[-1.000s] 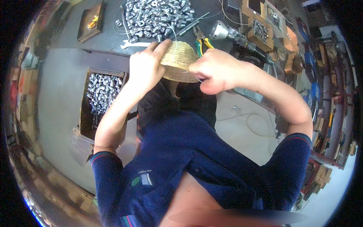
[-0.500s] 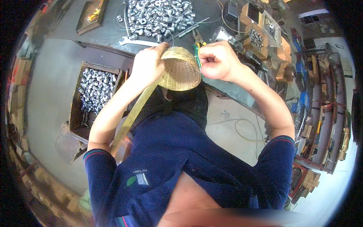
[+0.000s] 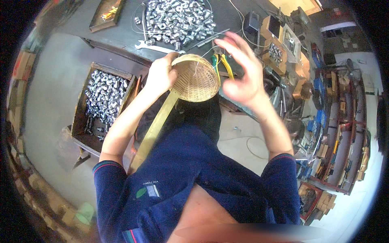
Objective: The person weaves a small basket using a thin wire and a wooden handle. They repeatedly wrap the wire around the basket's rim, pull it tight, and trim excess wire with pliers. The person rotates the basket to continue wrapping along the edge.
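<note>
A woven bamboo basket [image 3: 196, 83], its mouth tilted toward me, is gripped at its left rim by my left hand [image 3: 163, 75]. From beneath that hand a flat wooden strip [image 3: 156, 128] runs down toward my left side. A thin pale wire [image 3: 206, 55] curves over the far rim into the basket. To the right of the basket my right hand [image 3: 246, 79] is raised, slightly blurred, its fingers spread and apart. Between this hand and the basket lie pliers [image 3: 227, 67] with green and yellow handles, their jaws partly hidden.
A heap of metal nuts [image 3: 178, 20] covers the dark bench, with a wrench [image 3: 158, 48] before it and thin rods [image 3: 208, 39] beside it. A wooden box of metal parts [image 3: 104, 95] stands at the left. Small cartons [image 3: 270, 30] sit on the right.
My right hand has left the basket's right rim and spread open, moving right. The pliers are now more exposed. My left hand keeps its hold; the basket has turned slightly toward me.
</note>
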`<state>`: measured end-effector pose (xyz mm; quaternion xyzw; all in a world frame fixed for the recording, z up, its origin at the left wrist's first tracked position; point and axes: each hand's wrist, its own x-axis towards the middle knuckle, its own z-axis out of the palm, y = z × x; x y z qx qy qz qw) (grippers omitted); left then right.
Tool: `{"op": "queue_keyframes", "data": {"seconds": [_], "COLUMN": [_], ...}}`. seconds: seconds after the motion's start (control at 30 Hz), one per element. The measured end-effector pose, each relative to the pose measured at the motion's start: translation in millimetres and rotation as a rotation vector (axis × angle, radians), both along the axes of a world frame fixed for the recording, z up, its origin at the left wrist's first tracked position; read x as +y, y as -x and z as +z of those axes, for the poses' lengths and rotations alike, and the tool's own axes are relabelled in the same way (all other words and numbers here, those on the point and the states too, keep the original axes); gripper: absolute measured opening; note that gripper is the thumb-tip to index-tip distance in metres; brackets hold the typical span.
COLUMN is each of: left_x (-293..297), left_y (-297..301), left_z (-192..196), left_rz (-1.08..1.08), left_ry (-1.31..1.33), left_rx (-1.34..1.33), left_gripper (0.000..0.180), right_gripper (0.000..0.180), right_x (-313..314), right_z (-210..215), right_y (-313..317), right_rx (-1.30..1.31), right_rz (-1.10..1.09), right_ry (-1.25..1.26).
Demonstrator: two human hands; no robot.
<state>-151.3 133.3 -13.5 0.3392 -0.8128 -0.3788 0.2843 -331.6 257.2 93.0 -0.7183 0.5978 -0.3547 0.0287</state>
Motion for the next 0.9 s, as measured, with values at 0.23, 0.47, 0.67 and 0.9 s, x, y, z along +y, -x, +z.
{"op": "queue_keyframes", "data": {"seconds": [0.23, 0.47, 0.67, 0.9], "left_x": [-11.9, -12.6, 9.9, 21.6], "left_y": [-5.9, -16.7, -56.5, -29.2], "left_z": [1.5, -15.2, 50.9, 35.9], "left_rz": [0.061, 0.046, 0.234, 0.042], "left_ry": [-0.063, -0.272, -0.038, -0.172], "left_rx": [0.044, 0.219, 0.385, 0.184], "left_gripper": [0.036, 0.041, 0.025, 0.025], "right_gripper": [0.06, 0.035, 0.028, 0.034], "right_x": [31.1, -26.5, -30.9, -28.6], "right_z": [-78.7, -62.2, -69.5, -61.8], "right_y": [-21.1, -30.3, -26.6, -40.0], "right_rx": [-0.338, 0.134, 0.354, 0.422], "right_rz": [0.133, -0.074, -0.133, -0.119], "right_ry": [0.029, -0.124, 0.014, 0.078]}}
